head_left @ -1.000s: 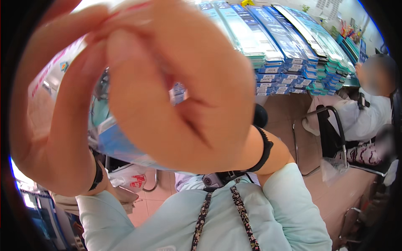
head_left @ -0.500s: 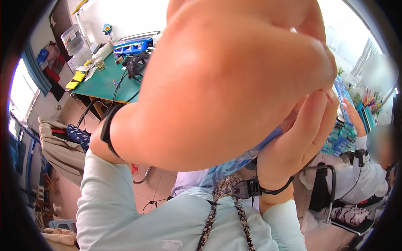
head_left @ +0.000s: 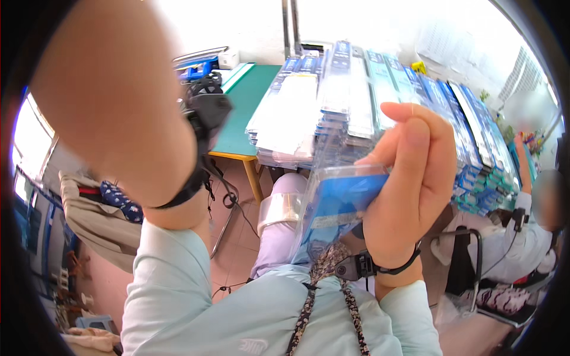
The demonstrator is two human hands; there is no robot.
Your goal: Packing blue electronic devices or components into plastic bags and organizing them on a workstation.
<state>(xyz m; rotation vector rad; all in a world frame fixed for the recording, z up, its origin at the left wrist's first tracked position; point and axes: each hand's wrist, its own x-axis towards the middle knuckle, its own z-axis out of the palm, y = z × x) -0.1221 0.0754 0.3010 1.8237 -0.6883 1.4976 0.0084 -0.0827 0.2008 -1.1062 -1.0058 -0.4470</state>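
Note:
My left hand (head_left: pixel 113 89) is raised very near the camera at the upper left. It is smeared, and its fingers are hidden, so whether it holds anything does not show. A dark strap with a black device sits at that wrist. In front of my chest, my right hand (head_left: pixel 412 172) is closed on the edge of a clear plastic package (head_left: pixel 344 199) with a blue insert. The package hangs tilted over my lap, beside the patterned cord of my light green top.
Ahead stands a green table (head_left: pixel 252 98) with stacks of flat packages (head_left: pixel 350 89), which continue to the right. A beige jacket (head_left: pixel 98 219) hangs over a chair at left. Another person (head_left: pixel 516 237) sits at the far right. A clear band-like thing (head_left: pixel 279 210) rests on my thigh.
My left hand has swung away to the upper left, apart from my right hand. The package in my right hand and the stacks behind now show.

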